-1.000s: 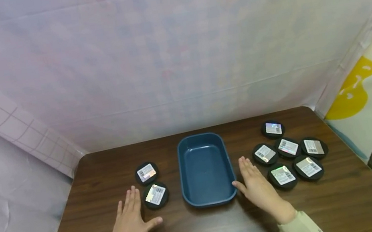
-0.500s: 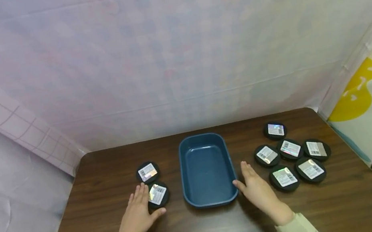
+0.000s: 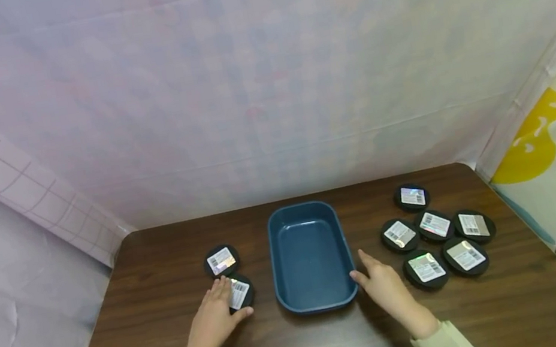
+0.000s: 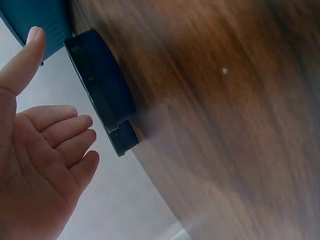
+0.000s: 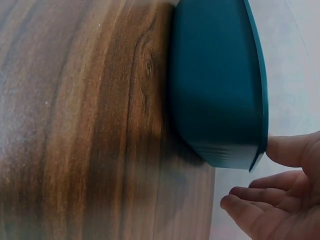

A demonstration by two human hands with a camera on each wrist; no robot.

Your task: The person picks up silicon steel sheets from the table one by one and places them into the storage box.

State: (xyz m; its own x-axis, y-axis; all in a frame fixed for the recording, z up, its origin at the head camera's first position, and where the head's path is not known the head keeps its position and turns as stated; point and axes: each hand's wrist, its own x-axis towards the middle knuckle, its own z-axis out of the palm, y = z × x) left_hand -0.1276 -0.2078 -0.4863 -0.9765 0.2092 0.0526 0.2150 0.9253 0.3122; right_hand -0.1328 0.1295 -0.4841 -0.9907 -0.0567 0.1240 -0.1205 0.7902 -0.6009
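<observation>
My left hand (image 3: 213, 323) is over the nearer of two flat, round black containers, its fingertips overlapping this container's (image 3: 240, 293) white barcode label and the thumb beside its near edge. In the left wrist view the fingers bend slightly and stand apart from the container's (image 4: 102, 75) side. Just behind it lies the second round black container (image 3: 221, 260), label up. Centrally placed is a blue rectangular plastic bin (image 3: 308, 253) with nothing in it. My right hand (image 3: 388, 292) is at the bin's right side, thumb tip at the rim, the other fingers loosely extended and holding nothing.
To the right of the right hand lie several more round black containers (image 3: 435, 225), labels up, close together. The dark wooden table (image 3: 130, 306) ends at a pale curtain (image 3: 265, 90) behind, with more hanging cloth at both sides.
My left hand has moved right and slightly forward, from beside the nearer left container to over it. The right hand stays by the bin, its fingers drawn in a little.
</observation>
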